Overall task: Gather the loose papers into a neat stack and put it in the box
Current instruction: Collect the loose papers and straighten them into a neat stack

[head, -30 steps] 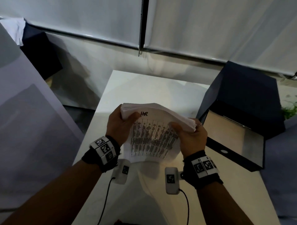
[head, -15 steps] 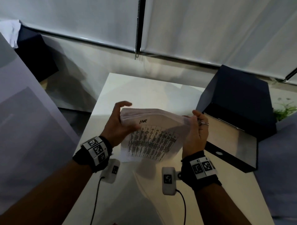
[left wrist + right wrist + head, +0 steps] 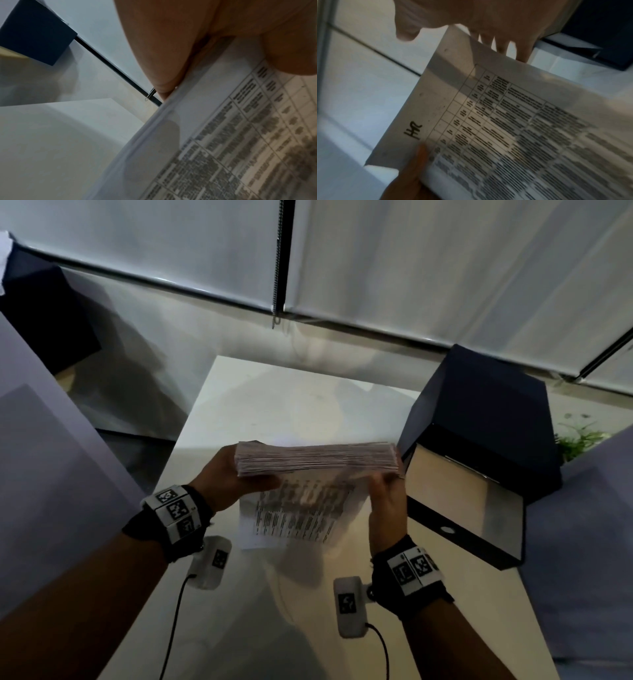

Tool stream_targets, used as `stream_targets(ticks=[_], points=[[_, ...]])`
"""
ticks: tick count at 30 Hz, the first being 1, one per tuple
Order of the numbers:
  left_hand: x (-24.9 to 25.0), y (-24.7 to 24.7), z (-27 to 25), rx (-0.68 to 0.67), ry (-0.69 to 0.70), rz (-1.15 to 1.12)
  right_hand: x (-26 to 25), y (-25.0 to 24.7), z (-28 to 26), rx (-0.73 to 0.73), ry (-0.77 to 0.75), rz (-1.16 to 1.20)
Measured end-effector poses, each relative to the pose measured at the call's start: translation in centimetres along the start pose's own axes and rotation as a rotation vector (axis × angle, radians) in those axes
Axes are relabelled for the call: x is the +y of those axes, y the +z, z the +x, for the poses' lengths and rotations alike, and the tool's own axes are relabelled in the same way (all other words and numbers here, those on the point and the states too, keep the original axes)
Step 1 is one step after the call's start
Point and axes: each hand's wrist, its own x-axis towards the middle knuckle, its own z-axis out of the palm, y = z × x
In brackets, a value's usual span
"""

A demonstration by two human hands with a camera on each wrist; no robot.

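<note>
Showing "HR" handwritten, paper stack (image 3: 513,128)

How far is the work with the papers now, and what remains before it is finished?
Gathering looks done: the papers form one stack, and none lie loose on the white table. In hand: the left hand grips one end, the right hand supports the other with straight fingers, the stack on edge above the table, seemingly being squared. Left: placing it in the open dark box on the right, which holds no papers as far as can be seen.
</note>
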Motion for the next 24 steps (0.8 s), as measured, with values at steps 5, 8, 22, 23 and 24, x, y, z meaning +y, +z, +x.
stream_targets(ticks=[5, 8, 22, 23, 24], points=[[-0.4, 0.3, 0.0, 0.108, -0.042, 0.0, 1.4, -0.7, 1.4, -0.023, 0.116, -0.069], [0.0, 1.1, 0.1, 0.227, -0.111, -0.063, 2.0, -0.5, 2.2, -0.068, 0.165, -0.259], [-0.8, 3.4, -0.5, 0.374, -0.084, 0.087, 1.5, 0.6, 0.0, -0.023, 0.1, -0.182], [-1.6, 3.1, -0.9, 0.33, -0.128, 0.08, 1.9, 0.6, -0.3, -0.04, 0.126, -0.166], [-2.1, 2.9, -1.1, 0.308, -0.162, 0.068, 2.2, 0.5, -0.5, -0.05, 0.138, -0.144]])
